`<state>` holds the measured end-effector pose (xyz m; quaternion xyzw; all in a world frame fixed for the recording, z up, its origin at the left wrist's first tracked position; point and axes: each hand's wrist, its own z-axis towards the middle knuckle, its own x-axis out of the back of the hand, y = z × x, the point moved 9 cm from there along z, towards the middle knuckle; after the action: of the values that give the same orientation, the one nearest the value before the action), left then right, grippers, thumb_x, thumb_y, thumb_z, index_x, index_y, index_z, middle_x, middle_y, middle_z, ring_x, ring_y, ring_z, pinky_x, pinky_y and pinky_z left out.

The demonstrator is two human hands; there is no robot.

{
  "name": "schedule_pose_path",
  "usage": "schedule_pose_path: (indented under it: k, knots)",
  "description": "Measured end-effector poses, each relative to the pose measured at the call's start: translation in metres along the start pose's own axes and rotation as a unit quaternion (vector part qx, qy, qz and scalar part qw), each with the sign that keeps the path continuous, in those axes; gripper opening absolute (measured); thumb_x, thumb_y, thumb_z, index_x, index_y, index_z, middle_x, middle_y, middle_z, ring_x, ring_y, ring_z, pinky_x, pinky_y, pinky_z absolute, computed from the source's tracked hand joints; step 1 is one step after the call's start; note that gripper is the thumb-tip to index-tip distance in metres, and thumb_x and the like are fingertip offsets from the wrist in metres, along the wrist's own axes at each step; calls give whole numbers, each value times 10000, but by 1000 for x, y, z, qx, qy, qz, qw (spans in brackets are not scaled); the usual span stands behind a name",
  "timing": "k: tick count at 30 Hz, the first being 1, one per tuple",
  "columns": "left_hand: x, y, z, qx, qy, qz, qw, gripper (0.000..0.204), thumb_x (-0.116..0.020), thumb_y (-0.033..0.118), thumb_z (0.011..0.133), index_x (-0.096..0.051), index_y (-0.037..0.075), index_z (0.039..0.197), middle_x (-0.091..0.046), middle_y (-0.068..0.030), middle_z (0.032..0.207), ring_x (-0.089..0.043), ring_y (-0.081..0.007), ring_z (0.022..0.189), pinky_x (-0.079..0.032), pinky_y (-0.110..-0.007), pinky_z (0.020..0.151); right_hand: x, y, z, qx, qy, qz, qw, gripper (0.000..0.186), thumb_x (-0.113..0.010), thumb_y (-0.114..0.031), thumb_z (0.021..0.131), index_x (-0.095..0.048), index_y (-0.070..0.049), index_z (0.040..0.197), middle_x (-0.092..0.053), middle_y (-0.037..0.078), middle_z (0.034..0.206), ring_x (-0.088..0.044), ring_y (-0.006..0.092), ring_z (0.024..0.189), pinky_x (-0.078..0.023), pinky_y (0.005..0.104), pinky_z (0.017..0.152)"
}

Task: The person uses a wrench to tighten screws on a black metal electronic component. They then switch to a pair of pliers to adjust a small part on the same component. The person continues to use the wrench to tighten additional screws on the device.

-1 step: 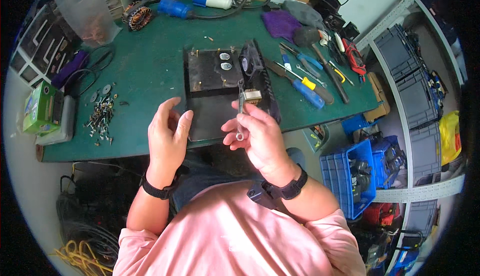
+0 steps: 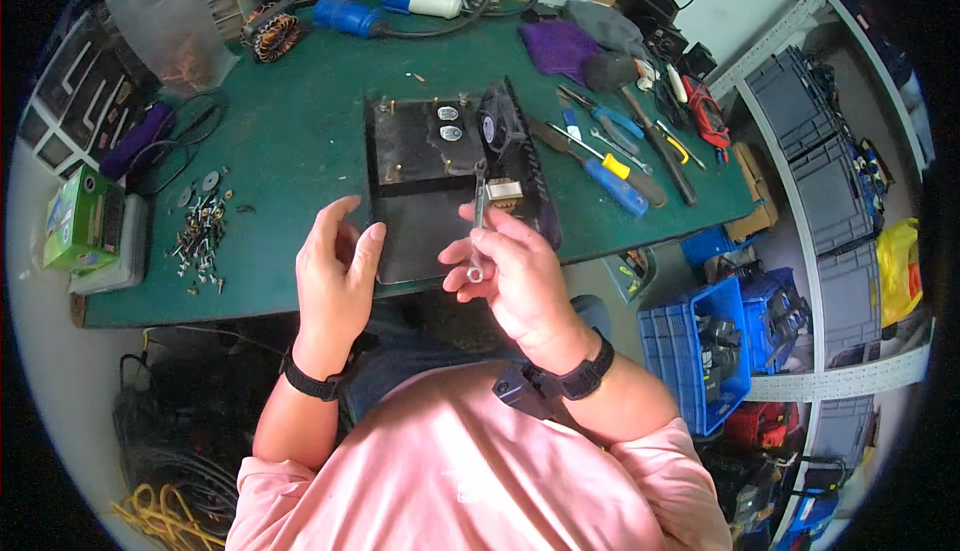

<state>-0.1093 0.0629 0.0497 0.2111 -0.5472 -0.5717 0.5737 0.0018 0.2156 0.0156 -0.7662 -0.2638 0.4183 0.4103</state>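
Faced a broad green worktop (image 2: 290, 151), bordered on the right by metal shelving (image 2: 820, 389) stacked with grey bins. Saw, below its right end, a blue crate (image 2: 668, 341) holding dark items. Found a black metal assembly (image 2: 425, 236) at the near middle of the worktop, built up with a raised dark block (image 2: 415, 146) at its far side and a round, fan-like part (image 2: 497, 129) along the right. Held the left grip (image 2: 333, 273) loose and empty, fingers curved and thumb raised, just beside the assembly's near left edge. Pinched, between thumb and fingers of the right grip (image 2: 512, 261), a slim metal wrench (image 2: 481, 196), ring end toward the body, far end above the assembly; could not tell contact from a narrow gap there. Noted two silver ovals (image 2: 450, 133) on the block and, far to the left, a loose heap of screws (image 2: 205, 231) and washers (image 2: 210, 181).
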Motion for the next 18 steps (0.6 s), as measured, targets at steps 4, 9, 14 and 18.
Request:
schedule_pose_path:
  k: [4,9,14,18]
  knots:
    - [-6,-7,2,-4,-24,-7,1000,332,-636,116,857,-538,-25,1141,-509,-60,615,-470,-128,537,-390,-283,507,-12,13,5,-49,-22,69,996,258,-470,-161,943,-494,-27,1163,-662,170,913,-675,241,691,-555,291,542]
    - [-12,-7,9,38,-79,-32,996,327,-594,88,876,-525,-19,1177,-489,-28,657,-439,-96,602,-359,-254,544,-29,21,16,-65,-20,131,989,235,-469,-181,956,-502,-36,1138,-664,180,944,-689,281,763,-577,323,580]
    - [-13,-12,10,43,-87,-32,995,362,-601,82,873,-503,-16,1207,-485,-23,668,-438,-95,619,-355,-253,554,-35,13,19,-62,-38,135,988,230,-459,-192,963,-509,-32,1121,-666,177,930,-687,271,760,-575,327,600]
    - [-9,-10,11,16,-65,-36,997,395,-631,116,860,-501,-24,1205,-508,-38,654,-455,-104,580,-376,-262,525,-19,11,11,-57,-41,29,997,217,-464,-209,965,-517,-40,1092,-669,169,917,-685,249,750,-569,309,599]
